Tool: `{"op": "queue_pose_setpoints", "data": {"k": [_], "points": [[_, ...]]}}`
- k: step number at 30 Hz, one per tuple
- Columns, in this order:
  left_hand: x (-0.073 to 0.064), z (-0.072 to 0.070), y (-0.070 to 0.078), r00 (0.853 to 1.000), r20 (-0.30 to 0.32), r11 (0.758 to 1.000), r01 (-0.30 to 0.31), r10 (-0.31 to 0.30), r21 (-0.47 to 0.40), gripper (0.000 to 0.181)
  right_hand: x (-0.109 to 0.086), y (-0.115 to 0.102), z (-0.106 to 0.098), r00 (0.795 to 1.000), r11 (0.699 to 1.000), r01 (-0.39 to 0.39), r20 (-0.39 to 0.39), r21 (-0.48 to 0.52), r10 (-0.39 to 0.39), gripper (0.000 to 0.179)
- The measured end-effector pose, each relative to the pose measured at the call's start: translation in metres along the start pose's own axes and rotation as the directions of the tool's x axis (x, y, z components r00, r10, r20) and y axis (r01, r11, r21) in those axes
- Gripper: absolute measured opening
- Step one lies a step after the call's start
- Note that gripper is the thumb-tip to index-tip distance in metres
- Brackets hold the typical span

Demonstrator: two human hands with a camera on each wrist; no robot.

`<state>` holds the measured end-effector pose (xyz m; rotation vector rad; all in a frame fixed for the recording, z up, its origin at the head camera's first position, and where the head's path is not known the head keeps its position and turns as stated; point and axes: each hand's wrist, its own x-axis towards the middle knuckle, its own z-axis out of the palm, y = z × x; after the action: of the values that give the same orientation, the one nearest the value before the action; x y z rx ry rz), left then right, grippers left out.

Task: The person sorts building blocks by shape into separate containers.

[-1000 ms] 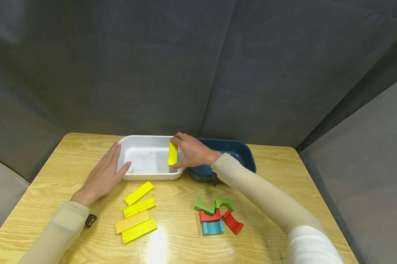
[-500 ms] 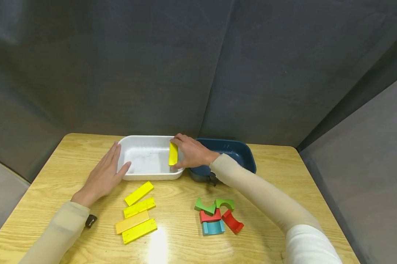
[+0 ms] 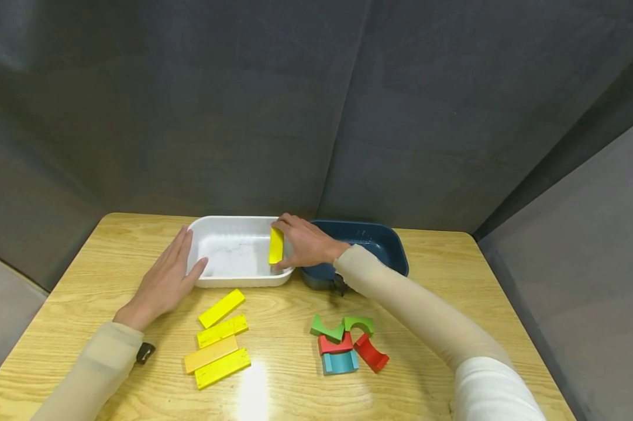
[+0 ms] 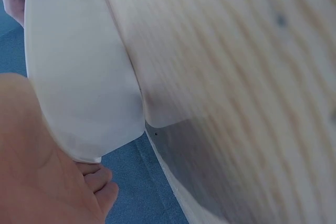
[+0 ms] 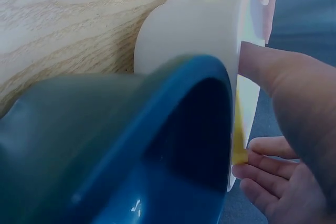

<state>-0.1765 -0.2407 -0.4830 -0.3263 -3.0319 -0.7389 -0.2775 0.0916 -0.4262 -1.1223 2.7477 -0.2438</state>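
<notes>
Counter (image 3: 285, 327), wood-grained: under all items listed. White tray (image 3: 232, 257): below and left of my right grip (image 3: 311, 242), its length running left to right. Navy tub (image 3: 374, 238): below and right of that grip. Left grip (image 3: 164, 278): fingers straight, laid against the tray's left end, holding nothing. Right grip: at the tray's right end, pinching one yellow block, thumb at its near end, fingers at its far end. Yellow block (image 3: 276, 245): just left of my right palm, long axis near to far, crosswise to the tray; contact with the tray floor, cannot tell. Judged decisive for any next move: that crosswise lie, with the right grip nearer. Flat blocks (image 3: 222, 332), four: nearer me, left of the right grip, slanted. Arched pieces (image 3: 335, 345), five: nearer me, slightly right of it, clustered.
</notes>
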Motion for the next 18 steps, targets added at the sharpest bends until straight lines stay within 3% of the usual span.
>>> {"op": "queue_pose_setpoints", "data": {"k": [6,18], "points": [[0.000,-0.001,0.000,1.000,-0.001,1.000,-0.004,0.004,-0.006,0.088,-0.002,0.003,-0.002,1.000,1.000,-0.013,-0.026,0.009,0.013,0.102],[0.001,0.000,0.000,1.000,0.000,1.000,0.004,-0.004,0.004,0.089,-0.011,0.005,-0.010,0.996,0.999,0.034,-0.088,0.036,-0.031,0.082]]}}
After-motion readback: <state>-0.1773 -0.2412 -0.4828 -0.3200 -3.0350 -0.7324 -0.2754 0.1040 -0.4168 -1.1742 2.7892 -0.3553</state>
